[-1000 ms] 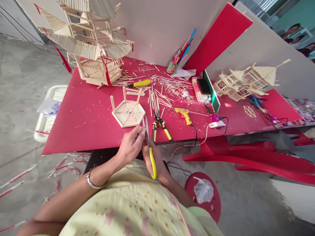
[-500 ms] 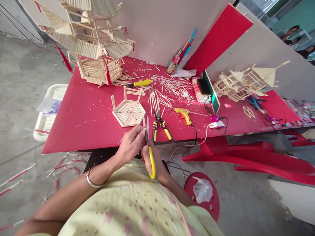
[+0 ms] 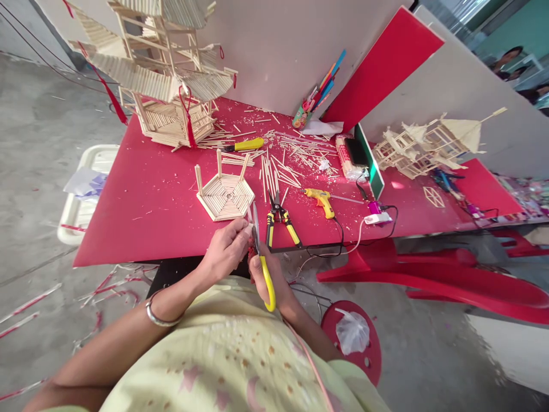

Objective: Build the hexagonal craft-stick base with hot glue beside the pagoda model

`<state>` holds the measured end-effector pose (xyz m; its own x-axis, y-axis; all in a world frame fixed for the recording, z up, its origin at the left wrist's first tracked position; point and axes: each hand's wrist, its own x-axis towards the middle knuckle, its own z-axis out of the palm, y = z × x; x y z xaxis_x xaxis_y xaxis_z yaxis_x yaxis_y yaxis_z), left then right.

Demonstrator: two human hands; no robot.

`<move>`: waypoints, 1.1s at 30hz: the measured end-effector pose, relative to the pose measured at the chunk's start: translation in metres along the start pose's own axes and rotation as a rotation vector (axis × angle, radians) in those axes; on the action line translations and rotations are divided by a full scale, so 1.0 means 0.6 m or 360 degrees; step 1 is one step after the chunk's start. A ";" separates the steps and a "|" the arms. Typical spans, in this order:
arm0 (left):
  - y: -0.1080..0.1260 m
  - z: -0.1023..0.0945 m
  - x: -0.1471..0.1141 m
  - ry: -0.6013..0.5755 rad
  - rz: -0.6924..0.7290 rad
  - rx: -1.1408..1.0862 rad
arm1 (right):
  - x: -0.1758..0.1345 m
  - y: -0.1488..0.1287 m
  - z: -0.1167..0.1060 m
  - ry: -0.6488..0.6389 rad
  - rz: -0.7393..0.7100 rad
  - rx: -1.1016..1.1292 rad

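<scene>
My right hand (image 3: 268, 277) is closed around the yellow handle of a pair of scissors (image 3: 267, 283), whose blades point away from me over the table's front edge. Close beside the blades, my left hand (image 3: 229, 246) is closed, with thumb and fingers pinched together. Something small and pale shows at its fingertips, too small to name. Just beyond lies a hexagonal base of wooden sticks (image 3: 226, 197) with several short posts standing on its rim. To the right of the scissors rest yellow-and-black pliers (image 3: 281, 220), jaws apart.
A stick-built pagoda (image 3: 171, 74) with red tassels stands at the back left of the red table (image 3: 141, 229). Loose sticks (image 3: 274, 171), a yellow cutter (image 3: 244, 145), a glue gun (image 3: 321, 201) and a pen cup (image 3: 302, 114) lie beyond. A red stool (image 3: 373, 355) stands lower right.
The scissors and my right hand have shifted slightly, and the blades look a little different in angle beside my left fingertips. The things on the table have stayed in place.
</scene>
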<state>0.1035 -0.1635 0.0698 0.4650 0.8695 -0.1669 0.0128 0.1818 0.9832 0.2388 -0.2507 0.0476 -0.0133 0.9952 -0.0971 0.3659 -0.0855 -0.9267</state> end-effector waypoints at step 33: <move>-0.014 -0.033 0.006 -0.0201 -0.0027 -0.0104 | -0.010 0.003 -0.022 -0.0241 0.0086 0.0151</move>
<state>0.0875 -0.1525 0.0596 0.5728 0.8022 -0.1686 -0.0342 0.2289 0.9728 0.2516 -0.2562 0.0515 -0.1384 0.9711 -0.1942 0.2805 -0.1497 -0.9481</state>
